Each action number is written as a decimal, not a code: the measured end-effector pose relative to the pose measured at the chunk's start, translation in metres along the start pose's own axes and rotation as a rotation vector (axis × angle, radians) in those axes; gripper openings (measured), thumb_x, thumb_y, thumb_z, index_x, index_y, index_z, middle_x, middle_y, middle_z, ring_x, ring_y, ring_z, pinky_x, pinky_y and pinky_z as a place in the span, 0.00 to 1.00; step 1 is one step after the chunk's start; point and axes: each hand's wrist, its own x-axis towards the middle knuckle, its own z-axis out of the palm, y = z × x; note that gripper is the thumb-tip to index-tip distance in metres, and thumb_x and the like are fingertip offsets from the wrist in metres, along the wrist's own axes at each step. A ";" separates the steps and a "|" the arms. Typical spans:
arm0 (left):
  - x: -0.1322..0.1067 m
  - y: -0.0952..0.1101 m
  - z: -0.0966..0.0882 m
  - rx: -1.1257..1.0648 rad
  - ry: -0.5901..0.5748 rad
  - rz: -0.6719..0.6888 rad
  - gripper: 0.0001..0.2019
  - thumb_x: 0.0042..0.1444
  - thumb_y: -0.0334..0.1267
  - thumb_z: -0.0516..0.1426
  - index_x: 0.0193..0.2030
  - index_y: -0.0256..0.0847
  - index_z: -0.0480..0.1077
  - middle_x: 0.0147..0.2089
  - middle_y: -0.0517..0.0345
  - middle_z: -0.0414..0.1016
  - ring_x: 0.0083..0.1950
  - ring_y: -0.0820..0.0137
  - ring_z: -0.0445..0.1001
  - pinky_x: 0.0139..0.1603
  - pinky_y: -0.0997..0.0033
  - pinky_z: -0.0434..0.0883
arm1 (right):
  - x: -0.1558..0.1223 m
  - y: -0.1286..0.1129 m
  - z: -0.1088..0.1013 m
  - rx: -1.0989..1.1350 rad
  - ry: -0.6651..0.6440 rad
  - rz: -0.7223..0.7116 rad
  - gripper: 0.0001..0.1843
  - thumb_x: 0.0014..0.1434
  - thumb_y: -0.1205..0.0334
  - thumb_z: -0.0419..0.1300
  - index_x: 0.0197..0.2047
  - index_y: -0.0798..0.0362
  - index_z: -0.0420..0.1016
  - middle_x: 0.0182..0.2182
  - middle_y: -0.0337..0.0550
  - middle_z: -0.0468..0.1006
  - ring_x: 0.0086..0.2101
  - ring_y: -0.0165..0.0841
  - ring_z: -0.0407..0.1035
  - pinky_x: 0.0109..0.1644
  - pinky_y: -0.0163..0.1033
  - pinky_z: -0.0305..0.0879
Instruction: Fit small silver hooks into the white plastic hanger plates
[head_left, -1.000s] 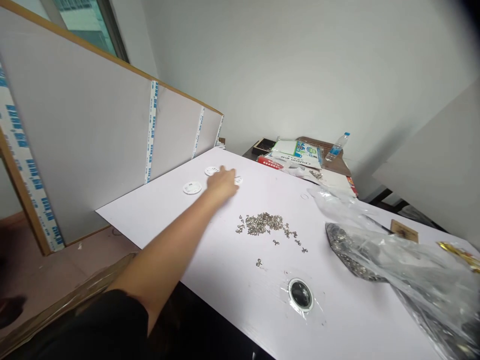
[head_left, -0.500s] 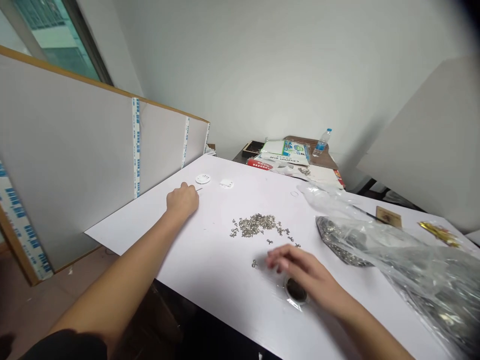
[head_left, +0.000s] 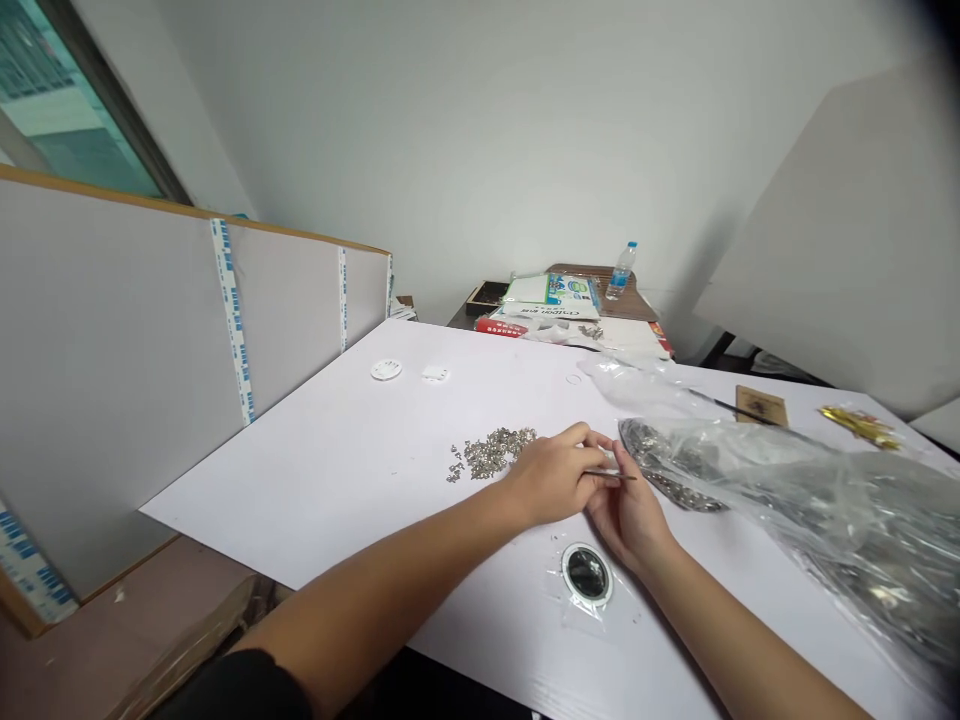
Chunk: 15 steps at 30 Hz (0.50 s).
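My left hand (head_left: 549, 478) is closed on a thin metal rod (head_left: 613, 475), perhaps tweezers or a needle, whose dark tip points right. Against its fingertips rests my right hand (head_left: 636, 515), fingers curled and pinched together; whatever it holds is hidden. Just left of the hands lies a pile of small silvery metal pieces (head_left: 487, 455), partly covered by my left hand. Nearer to me, a round dark disc with a pale rim (head_left: 587, 575) lies on clear film.
Clear plastic bags (head_left: 810, 500) of metal pieces cover the table's right side. Two white discs, one round (head_left: 386, 370) and one partly cut (head_left: 436, 374), lie farther back. A white panel (head_left: 135, 370) stands along the left. A water bottle (head_left: 622, 272) stands behind.
My left hand has swung right from beside the white discs, bringing the thin rod. My right hand has risen from above the dark disc, and both hands now meet.
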 end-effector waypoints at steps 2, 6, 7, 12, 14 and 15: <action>0.001 -0.010 -0.004 -0.027 0.010 -0.023 0.12 0.62 0.45 0.54 0.48 0.49 0.75 0.48 0.58 0.71 0.39 0.72 0.73 0.43 0.72 0.70 | 0.003 -0.001 -0.007 -0.072 0.047 -0.052 0.17 0.61 0.45 0.58 0.50 0.44 0.66 0.38 0.39 0.76 0.36 0.36 0.73 0.43 0.45 0.72; 0.000 -0.055 -0.036 0.070 0.073 -0.291 0.11 0.62 0.42 0.53 0.46 0.47 0.76 0.46 0.56 0.72 0.44 0.68 0.73 0.49 0.69 0.68 | 0.006 -0.001 -0.017 -0.364 0.042 -0.154 0.22 0.59 0.49 0.62 0.54 0.44 0.63 0.45 0.43 0.75 0.34 0.34 0.72 0.41 0.44 0.70; -0.001 -0.067 -0.043 0.126 0.032 -0.378 0.10 0.60 0.42 0.55 0.45 0.48 0.76 0.46 0.56 0.72 0.45 0.66 0.73 0.48 0.68 0.68 | 0.006 -0.001 -0.018 -0.447 0.032 -0.170 0.23 0.59 0.49 0.62 0.55 0.44 0.63 0.46 0.43 0.75 0.35 0.35 0.73 0.42 0.44 0.70; -0.005 -0.096 -0.056 0.247 -0.102 -0.502 0.09 0.56 0.45 0.58 0.42 0.49 0.76 0.46 0.58 0.73 0.45 0.65 0.73 0.44 0.68 0.67 | 0.005 0.002 -0.021 -0.626 -0.017 -0.218 0.23 0.60 0.49 0.61 0.56 0.43 0.62 0.49 0.45 0.75 0.39 0.37 0.73 0.44 0.45 0.69; -0.006 -0.097 -0.054 0.270 -0.138 -0.536 0.07 0.55 0.43 0.58 0.39 0.48 0.76 0.45 0.58 0.75 0.45 0.64 0.73 0.42 0.69 0.67 | 0.005 0.003 -0.021 -0.617 -0.020 -0.209 0.23 0.60 0.49 0.60 0.56 0.43 0.63 0.49 0.45 0.75 0.40 0.38 0.73 0.45 0.46 0.68; -0.006 -0.098 -0.053 0.274 -0.153 -0.554 0.06 0.55 0.42 0.58 0.37 0.48 0.75 0.44 0.58 0.75 0.44 0.64 0.73 0.42 0.69 0.66 | 0.005 0.003 -0.022 -0.610 -0.020 -0.203 0.22 0.61 0.49 0.60 0.56 0.43 0.63 0.49 0.45 0.75 0.41 0.38 0.73 0.46 0.46 0.68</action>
